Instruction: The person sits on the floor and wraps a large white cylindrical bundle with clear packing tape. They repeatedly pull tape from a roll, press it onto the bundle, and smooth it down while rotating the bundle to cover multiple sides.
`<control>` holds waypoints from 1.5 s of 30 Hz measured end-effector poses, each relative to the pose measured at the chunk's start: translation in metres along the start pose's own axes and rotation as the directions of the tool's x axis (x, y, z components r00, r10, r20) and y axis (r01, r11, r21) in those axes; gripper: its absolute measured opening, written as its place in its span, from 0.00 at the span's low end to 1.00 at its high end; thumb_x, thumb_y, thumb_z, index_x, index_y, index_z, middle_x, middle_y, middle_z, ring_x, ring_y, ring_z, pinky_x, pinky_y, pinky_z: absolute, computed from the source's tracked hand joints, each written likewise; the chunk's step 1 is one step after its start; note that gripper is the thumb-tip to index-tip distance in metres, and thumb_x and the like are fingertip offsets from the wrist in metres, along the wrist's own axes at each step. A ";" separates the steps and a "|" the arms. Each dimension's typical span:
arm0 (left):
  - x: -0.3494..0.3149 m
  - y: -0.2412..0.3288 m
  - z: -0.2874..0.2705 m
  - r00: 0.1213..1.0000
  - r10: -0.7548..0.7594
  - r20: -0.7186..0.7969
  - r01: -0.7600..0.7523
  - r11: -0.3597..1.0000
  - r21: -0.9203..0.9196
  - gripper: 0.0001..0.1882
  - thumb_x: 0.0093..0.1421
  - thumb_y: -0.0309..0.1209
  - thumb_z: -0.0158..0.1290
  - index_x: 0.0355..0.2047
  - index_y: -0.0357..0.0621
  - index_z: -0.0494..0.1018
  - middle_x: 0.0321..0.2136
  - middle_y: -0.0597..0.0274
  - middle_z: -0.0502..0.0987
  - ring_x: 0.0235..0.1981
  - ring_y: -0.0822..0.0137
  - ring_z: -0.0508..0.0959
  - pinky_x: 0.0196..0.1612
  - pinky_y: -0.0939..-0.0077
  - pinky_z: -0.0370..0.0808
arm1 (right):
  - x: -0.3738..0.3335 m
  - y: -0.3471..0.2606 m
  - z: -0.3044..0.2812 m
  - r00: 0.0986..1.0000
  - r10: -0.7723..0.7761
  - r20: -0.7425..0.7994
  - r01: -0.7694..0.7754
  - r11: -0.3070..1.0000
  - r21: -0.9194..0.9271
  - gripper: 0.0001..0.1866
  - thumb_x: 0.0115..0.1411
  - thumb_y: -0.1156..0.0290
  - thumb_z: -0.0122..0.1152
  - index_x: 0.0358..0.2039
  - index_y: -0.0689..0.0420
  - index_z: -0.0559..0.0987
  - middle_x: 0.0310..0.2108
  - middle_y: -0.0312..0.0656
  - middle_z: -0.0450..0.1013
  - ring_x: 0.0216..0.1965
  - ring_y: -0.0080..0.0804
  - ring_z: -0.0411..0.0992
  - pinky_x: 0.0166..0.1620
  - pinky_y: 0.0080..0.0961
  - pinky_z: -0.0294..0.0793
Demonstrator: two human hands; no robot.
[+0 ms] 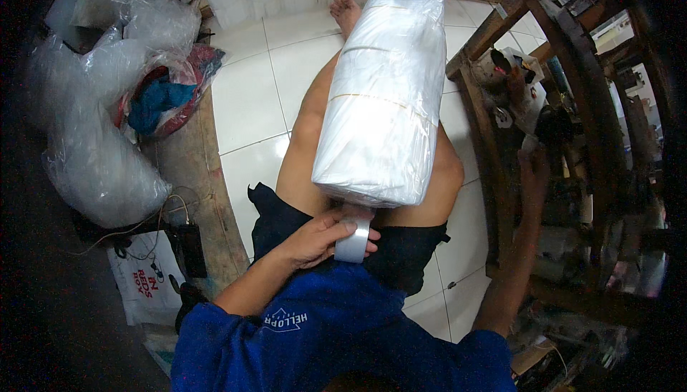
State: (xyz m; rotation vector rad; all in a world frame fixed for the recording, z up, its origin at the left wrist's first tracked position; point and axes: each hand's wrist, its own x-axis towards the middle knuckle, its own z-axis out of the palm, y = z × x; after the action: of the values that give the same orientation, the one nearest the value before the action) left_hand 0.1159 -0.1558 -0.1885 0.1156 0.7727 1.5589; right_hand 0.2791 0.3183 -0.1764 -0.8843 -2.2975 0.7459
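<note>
Watching remotely, I see the left hand (320, 239) clamped on a silvery strip (351, 244) beside the white bundle (386, 134), which lies over the legs (306, 131); if those shift, it could roll off. I cannot tell whether the right hand (533, 161), near the wooden rack (478, 114), grips anything.
</note>
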 end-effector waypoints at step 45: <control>-0.002 -0.002 0.022 0.990 0.096 -0.101 -0.073 0.976 0.205 0.21 0.72 0.40 0.42 0.45 0.31 0.73 0.33 0.49 0.80 0.30 0.64 0.83 0.34 0.75 0.80 | -0.152 -0.308 0.027 0.434 -0.412 0.801 0.833 0.522 -0.183 0.14 0.55 0.72 0.56 0.40 0.65 0.71 0.27 0.44 0.72 0.24 0.36 0.78 0.24 0.30 0.78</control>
State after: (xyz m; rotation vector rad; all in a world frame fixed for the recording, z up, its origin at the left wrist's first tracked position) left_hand 0.1288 -0.1486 -0.1720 0.2140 1.0241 1.5748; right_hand 0.2296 0.0073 -0.0364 0.3011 -3.2730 -0.0687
